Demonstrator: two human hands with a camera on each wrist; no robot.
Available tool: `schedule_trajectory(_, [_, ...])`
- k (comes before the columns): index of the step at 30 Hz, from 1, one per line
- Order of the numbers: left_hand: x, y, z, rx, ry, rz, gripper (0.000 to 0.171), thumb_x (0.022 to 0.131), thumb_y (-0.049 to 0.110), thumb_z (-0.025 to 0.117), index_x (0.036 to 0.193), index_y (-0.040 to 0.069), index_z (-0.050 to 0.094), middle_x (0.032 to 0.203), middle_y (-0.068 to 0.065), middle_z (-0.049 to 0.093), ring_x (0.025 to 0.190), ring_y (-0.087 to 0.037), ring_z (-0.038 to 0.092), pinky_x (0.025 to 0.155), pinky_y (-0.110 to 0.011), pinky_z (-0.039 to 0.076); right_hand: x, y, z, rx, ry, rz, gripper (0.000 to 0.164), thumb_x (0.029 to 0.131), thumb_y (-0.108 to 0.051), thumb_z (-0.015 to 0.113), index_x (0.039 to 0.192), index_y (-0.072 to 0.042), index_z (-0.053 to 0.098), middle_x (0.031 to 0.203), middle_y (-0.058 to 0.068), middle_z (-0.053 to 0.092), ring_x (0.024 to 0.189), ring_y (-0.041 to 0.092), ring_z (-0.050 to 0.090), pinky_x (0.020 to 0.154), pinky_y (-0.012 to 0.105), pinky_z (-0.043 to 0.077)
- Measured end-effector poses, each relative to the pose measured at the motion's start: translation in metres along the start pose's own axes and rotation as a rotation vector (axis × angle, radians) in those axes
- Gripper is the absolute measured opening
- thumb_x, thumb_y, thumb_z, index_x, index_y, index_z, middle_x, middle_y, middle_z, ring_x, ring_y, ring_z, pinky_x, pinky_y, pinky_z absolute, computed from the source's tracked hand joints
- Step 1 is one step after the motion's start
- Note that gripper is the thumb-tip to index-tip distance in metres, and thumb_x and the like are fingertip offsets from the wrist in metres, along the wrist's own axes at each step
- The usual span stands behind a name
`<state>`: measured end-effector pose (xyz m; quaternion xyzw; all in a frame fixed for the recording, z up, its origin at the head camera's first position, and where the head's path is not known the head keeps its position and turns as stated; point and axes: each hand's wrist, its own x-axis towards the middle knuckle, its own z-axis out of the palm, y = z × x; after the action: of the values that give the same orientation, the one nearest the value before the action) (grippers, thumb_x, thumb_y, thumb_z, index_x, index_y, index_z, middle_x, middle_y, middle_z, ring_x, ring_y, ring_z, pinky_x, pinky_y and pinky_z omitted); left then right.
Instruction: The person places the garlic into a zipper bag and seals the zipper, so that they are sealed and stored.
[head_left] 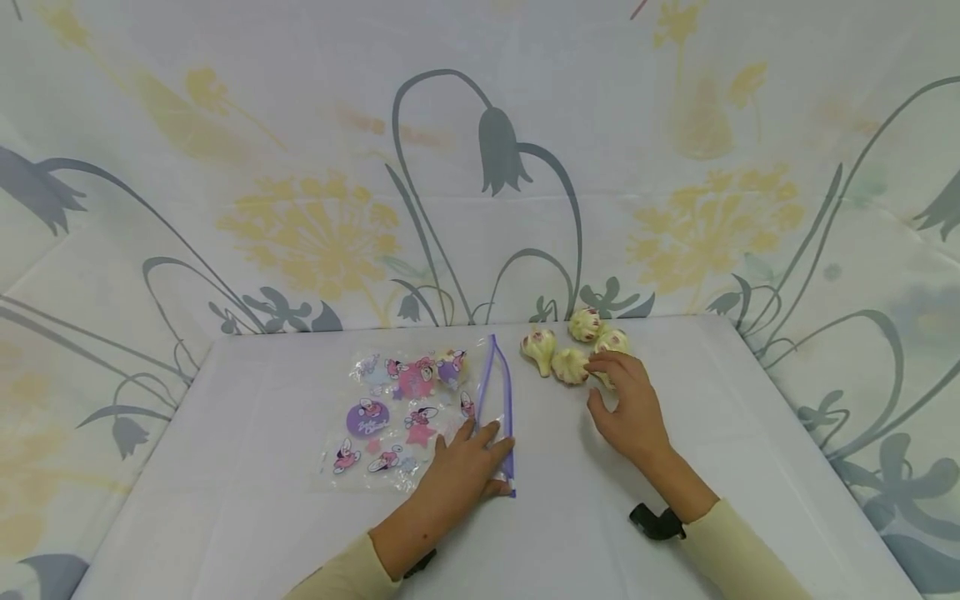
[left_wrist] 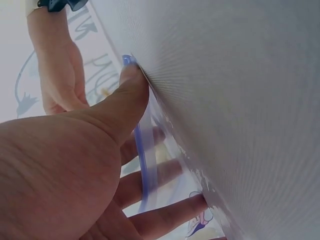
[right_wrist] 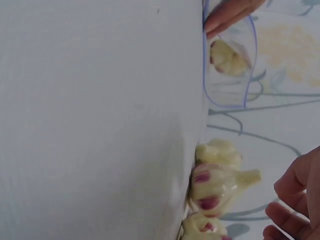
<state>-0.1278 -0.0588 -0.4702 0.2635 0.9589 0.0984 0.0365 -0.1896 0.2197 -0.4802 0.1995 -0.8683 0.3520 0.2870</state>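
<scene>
Purple-zipped bag (head_left: 416,417) is lying against our spread left grip (head_left: 467,463); we're apparently bagging garlic bulbs (head_left: 570,367), right grip (head_left: 628,410) hanging fingers-apart beside them, likely needing to close on one.

This looks like a small table space screened off by cloth; what kind of room lies behind the cloth cannot be told. A white surface (head_left: 570,525) fills the near and middle part. A printed far cloth (head_left: 322,125) stands along its far edge, and matching cloth closes it in as a left panel (head_left: 90,350) and a right panel (head_left: 885,250). Grey bell-shaped flowers (head_left: 501,148) and yellow blossoms (head_left: 322,237) give it a homely, curtain-like look. The garlic bulbs (head_left: 570,366) and the printed zip bag (head_left: 408,417) are household goods, but they alone do not prove a kitchen.
</scene>
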Motion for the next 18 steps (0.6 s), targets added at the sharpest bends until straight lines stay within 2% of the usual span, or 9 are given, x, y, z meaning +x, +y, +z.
schedule_trajectory(4, [0.001, 0.0, 0.0, -0.02, -0.011, -0.013, 0.063, 0.087, 0.048, 0.082, 0.143, 0.021, 0.067, 0.153, -0.008, 0.059, 0.144, -0.045, 0.05, 0.099, -0.076, 0.049, -0.001, 0.01, -0.011, -0.018, 0.038, 0.004, 0.037, 0.08, 0.016, 0.069, 0.115, 0.004, 0.072, 0.129, 0.021, 0.065, 0.125, 0.041, 0.054, 0.098, 0.044, 0.044])
schedule_trajectory(8, [0.002, 0.0, 0.001, -0.014, -0.012, -0.013, 0.063, 0.088, 0.048, 0.082, 0.143, 0.022, 0.067, 0.153, -0.007, 0.059, 0.144, -0.044, 0.05, 0.099, -0.076, 0.049, -0.003, 0.022, -0.021, -0.045, 0.041, 0.02, 0.038, 0.08, 0.012, 0.076, 0.117, 0.005, 0.071, 0.127, 0.021, 0.064, 0.123, 0.044, 0.054, 0.1, 0.05, 0.04])
schedule_trajectory(13, [0.002, 0.0, 0.001, -0.011, 0.005, -0.003, 0.063, 0.088, 0.048, 0.081, 0.143, 0.022, 0.067, 0.152, -0.007, 0.059, 0.144, -0.044, 0.051, 0.098, -0.076, 0.049, -0.004, 0.038, -0.029, -0.062, -0.033, 0.066, 0.047, 0.079, 0.005, 0.086, 0.123, 0.004, 0.069, 0.131, 0.023, 0.06, 0.125, 0.046, 0.051, 0.102, 0.058, 0.039])
schedule_trajectory(18, [0.001, 0.0, 0.001, -0.015, 0.007, 0.005, 0.062, 0.087, 0.047, 0.082, 0.141, 0.02, 0.068, 0.149, -0.007, 0.06, 0.142, -0.045, 0.052, 0.096, -0.077, 0.049, -0.004, 0.049, -0.031, -0.046, -0.131, 0.109, 0.055, 0.081, -0.001, 0.089, 0.13, 0.001, 0.067, 0.135, 0.023, 0.058, 0.127, 0.047, 0.049, 0.101, 0.062, 0.039])
